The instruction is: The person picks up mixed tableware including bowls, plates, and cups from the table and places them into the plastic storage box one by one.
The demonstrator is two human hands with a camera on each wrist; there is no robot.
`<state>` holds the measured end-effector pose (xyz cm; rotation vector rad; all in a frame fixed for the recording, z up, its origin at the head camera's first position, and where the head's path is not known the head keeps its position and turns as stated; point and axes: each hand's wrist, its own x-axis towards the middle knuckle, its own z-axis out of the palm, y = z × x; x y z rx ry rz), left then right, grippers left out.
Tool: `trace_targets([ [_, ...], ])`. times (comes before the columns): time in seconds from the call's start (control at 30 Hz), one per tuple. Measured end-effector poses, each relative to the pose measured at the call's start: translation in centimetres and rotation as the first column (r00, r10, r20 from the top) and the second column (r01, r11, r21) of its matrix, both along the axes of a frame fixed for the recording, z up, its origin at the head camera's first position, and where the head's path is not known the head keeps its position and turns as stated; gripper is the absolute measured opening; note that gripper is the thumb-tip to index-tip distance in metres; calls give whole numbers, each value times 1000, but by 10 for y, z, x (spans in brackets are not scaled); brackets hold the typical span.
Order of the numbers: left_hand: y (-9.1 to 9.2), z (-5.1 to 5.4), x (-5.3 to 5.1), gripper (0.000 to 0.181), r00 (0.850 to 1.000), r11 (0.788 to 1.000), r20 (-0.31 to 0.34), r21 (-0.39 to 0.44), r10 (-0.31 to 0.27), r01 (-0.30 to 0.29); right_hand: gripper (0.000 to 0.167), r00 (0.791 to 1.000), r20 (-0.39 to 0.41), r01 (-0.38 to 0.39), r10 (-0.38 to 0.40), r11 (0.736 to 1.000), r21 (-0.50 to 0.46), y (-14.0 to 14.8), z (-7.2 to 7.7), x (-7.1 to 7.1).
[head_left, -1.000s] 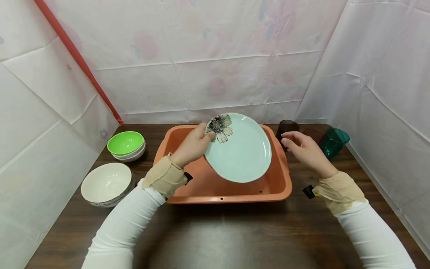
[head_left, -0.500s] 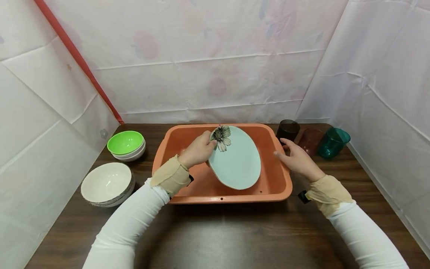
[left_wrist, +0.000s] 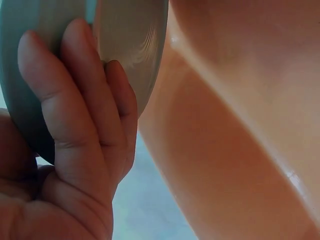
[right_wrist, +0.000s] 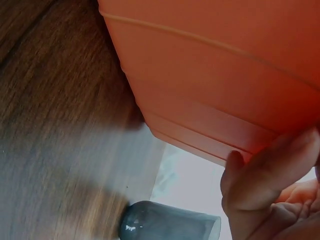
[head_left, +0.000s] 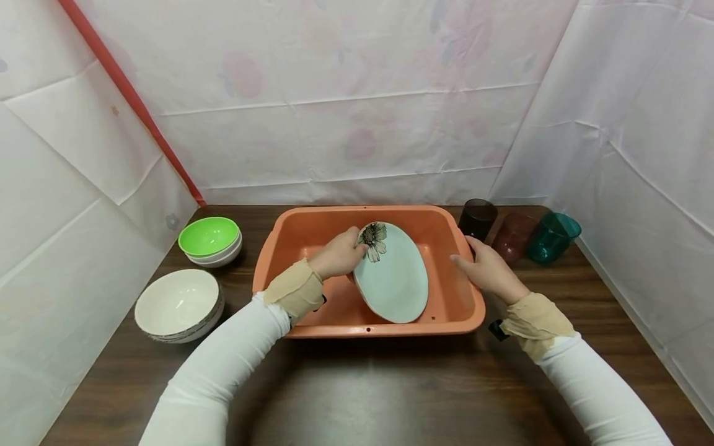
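Note:
A pale blue plate (head_left: 393, 279) with a dark flower print is tilted inside the orange basin (head_left: 368, 331). My left hand (head_left: 339, 254) pinches its left edge, thumb on the printed face. In the left wrist view, the fingers (left_wrist: 75, 125) lie spread along the plate's underside (left_wrist: 132, 40). On the basin's right rim rests my right hand (head_left: 491, 271), thumb inside and fingers outside, gripping it. The right wrist view shows those curled fingers (right_wrist: 265, 175) against the basin's outer wall (right_wrist: 210, 65). Whether the plate's lower edge touches the basin floor I cannot tell.
At the left stand a stack of white bowls (head_left: 178, 303) and a smaller stack topped by a green bowl (head_left: 208, 237). Right of the basin are a dark cup (head_left: 478, 217), a reddish cup (head_left: 513, 237) and a teal cup (head_left: 552, 237). Cloth walls (head_left: 357, 111) enclose the table.
My left hand has lowered the plate into the basin, tilting it more steeply. My right hand has come left and down from above the cups onto the basin's right rim.

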<state>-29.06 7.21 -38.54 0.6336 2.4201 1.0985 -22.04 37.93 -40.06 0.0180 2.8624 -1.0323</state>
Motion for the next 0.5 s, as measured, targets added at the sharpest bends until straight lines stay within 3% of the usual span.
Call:
trace_targets([
  [0.13, 1, -3, -1, 44, 1000, 1000, -7, -19, -5, 5, 61, 1000, -6, 9, -9, 1000, 7, 0, -1, 0],
  [0.5, 4, -10, -5, 53, 995, 999, 93, -32, 29, -26, 64, 1000, 2, 25, -25, 1000, -15, -1, -1, 1],
])
